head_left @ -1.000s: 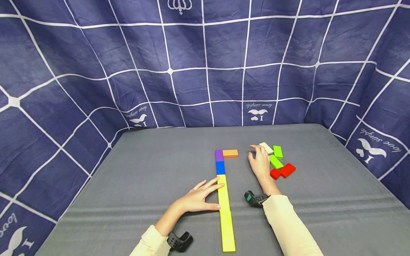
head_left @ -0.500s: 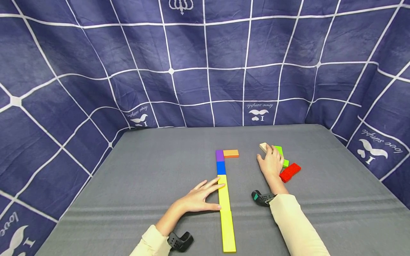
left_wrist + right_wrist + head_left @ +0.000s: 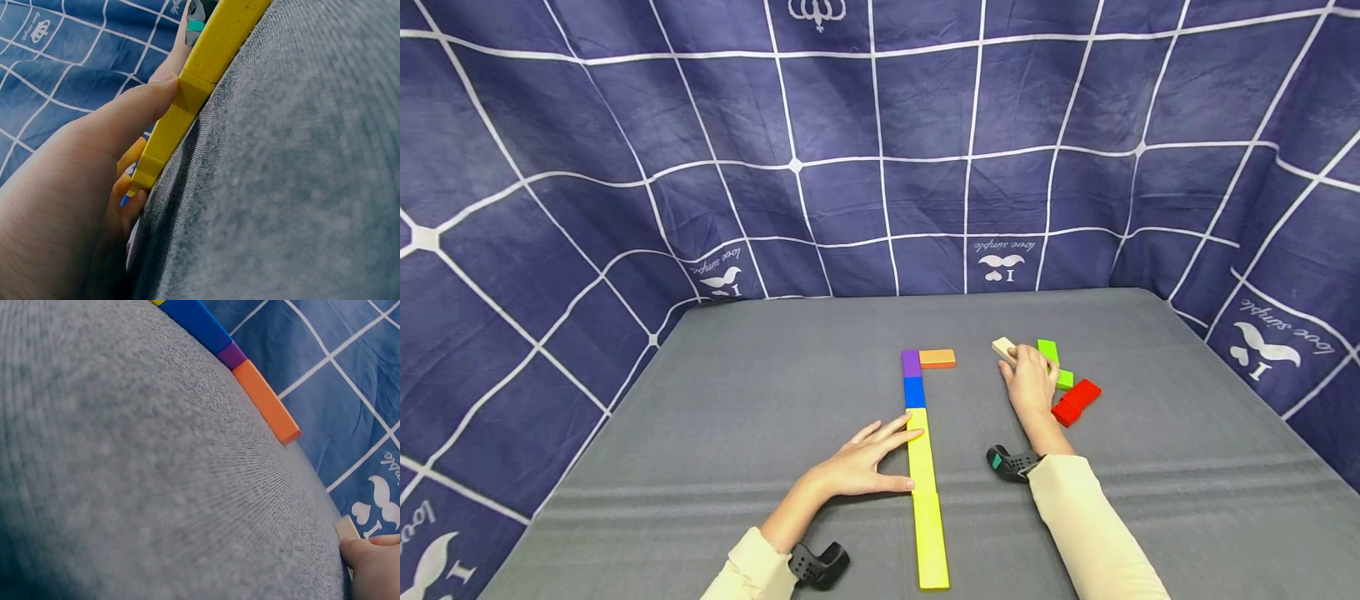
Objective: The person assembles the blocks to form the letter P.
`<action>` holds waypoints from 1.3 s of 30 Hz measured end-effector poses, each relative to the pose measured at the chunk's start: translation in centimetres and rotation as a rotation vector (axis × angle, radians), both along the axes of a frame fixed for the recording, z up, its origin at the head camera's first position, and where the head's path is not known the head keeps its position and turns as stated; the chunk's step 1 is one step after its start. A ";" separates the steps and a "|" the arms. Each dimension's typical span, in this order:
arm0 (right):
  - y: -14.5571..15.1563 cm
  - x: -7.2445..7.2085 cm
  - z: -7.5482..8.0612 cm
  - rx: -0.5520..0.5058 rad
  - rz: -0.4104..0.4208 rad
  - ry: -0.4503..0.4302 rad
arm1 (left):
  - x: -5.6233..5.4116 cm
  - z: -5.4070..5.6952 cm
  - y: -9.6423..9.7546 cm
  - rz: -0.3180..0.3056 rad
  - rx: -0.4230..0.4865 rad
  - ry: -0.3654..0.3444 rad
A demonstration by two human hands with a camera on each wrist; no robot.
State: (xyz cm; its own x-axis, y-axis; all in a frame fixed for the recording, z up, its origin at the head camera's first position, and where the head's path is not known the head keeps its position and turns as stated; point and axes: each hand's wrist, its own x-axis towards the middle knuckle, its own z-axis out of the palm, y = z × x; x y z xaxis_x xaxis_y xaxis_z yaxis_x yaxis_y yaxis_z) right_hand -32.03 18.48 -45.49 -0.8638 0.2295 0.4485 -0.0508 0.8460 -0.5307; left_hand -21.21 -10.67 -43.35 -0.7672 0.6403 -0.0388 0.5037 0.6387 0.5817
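Note:
In the head view, a line of flat blocks runs away from me: yellow (image 3: 931,542), then blue (image 3: 914,393), then purple (image 3: 911,363). An orange block (image 3: 937,358) sits crosswise to the right of the purple one. My left hand (image 3: 861,467) rests against the yellow stretch, fingers spread and straight, with the thumb (image 3: 150,94) along its left side. At the right, my right hand (image 3: 1032,385) pinches a cream block (image 3: 1002,347) between thumb and fingers. That same cream block (image 3: 345,528) peeks out past the thumb in the right wrist view; its rear is covered.
Green blocks (image 3: 1047,350) lie just beyond and right of my right hand, partly hidden by it. Red blocks (image 3: 1077,402) lie nearer, beside the right wrist. A grey cloth (image 3: 760,375) covers the table, and a blue gridded curtain (image 3: 925,200) stands behind and around it.
My right hand first moved right onto the cream and green blocks, shifting the green and red ones rightward. Now the cream block has slid left, apart from the green. The left hand stays put.

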 end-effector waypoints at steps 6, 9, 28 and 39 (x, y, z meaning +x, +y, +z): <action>-0.1 0.1 0.3 0.003 0.071 -0.017 | 0.0 0.1 0.0 -0.011 0.007 -0.002; -0.1 0.2 0.5 0.009 0.113 -0.015 | 0.0 0.1 0.0 -0.010 0.005 -0.003; -1.1 -0.1 0.4 -0.034 0.458 -0.018 | -0.1 0.0 0.0 0.006 -0.007 -0.013; -1.3 -0.2 0.3 -0.027 0.452 0.022 | -0.1 0.0 -0.1 -0.012 -0.003 0.005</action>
State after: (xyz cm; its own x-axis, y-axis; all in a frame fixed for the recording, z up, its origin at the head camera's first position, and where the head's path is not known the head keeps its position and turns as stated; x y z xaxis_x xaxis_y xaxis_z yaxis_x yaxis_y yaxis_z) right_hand -32.22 17.19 -45.19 -0.8704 -0.1564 0.4668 -0.4231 0.7225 -0.5468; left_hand -21.31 -10.73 -43.37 -0.7594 0.6496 -0.0370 0.5146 0.6344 0.5769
